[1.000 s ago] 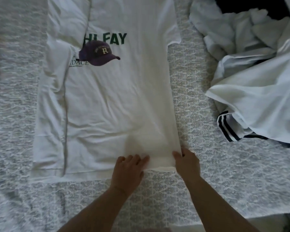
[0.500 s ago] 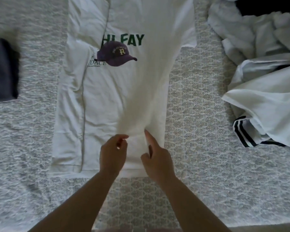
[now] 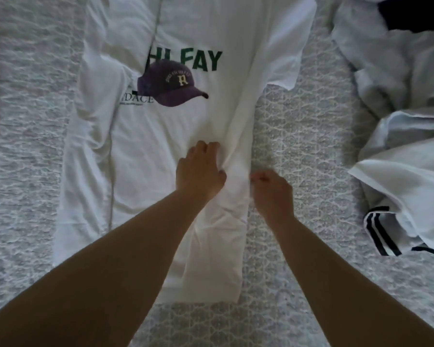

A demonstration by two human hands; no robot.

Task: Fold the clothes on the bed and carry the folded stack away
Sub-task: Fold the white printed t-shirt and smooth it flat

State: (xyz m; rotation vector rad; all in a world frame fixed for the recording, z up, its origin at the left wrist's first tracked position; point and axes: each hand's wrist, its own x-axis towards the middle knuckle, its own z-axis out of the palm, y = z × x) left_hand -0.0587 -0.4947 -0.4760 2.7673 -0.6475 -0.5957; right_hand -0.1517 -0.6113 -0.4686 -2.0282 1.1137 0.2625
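Fold step: right side of the white T-shirt (image 3: 176,151) is being turned inward on the bed (image 3: 298,151). Left hand (image 3: 201,171) bunches fabric in curled fingers; right hand (image 3: 271,194) pinches the edge just beside it. Recommended: draw the edge straight, match the already folded side beyond the left hand, then flatten creases. Unfolded clothes (image 3: 406,136) lie beyond the right hand.
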